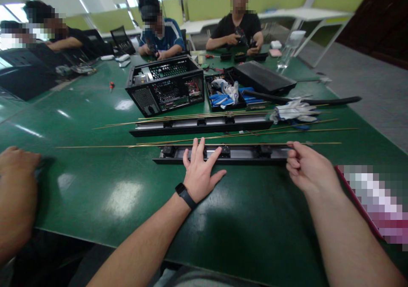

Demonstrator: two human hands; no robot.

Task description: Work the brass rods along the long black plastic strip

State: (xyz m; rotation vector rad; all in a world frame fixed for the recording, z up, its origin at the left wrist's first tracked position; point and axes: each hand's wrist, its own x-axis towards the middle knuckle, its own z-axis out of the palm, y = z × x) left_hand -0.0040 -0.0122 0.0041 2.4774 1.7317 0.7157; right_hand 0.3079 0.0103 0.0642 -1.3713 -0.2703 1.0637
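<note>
My left hand (200, 172), wearing a black wristband, is spread with its fingers over a long black channel bar (248, 161). Dark blocks (264, 151) sit inside the bar's pale trough. At the bar's right end, the thumb and fingers of my right hand (307, 166) pinch a thin brass-coloured rod (325, 143) that runs along the bar's far edge. The fingertips partly hide the grip. Just beyond lie more thin rods (95, 147) and a second, similar black channel bar (197, 130).
Behind the bars stand an open black computer case (143, 100), a tray of gloves (223, 96) and a flat black box (261, 77). White gloves (296, 111) lie right. Another person's fist (19, 164) rests at left. Several people sit across the green table (95, 185).
</note>
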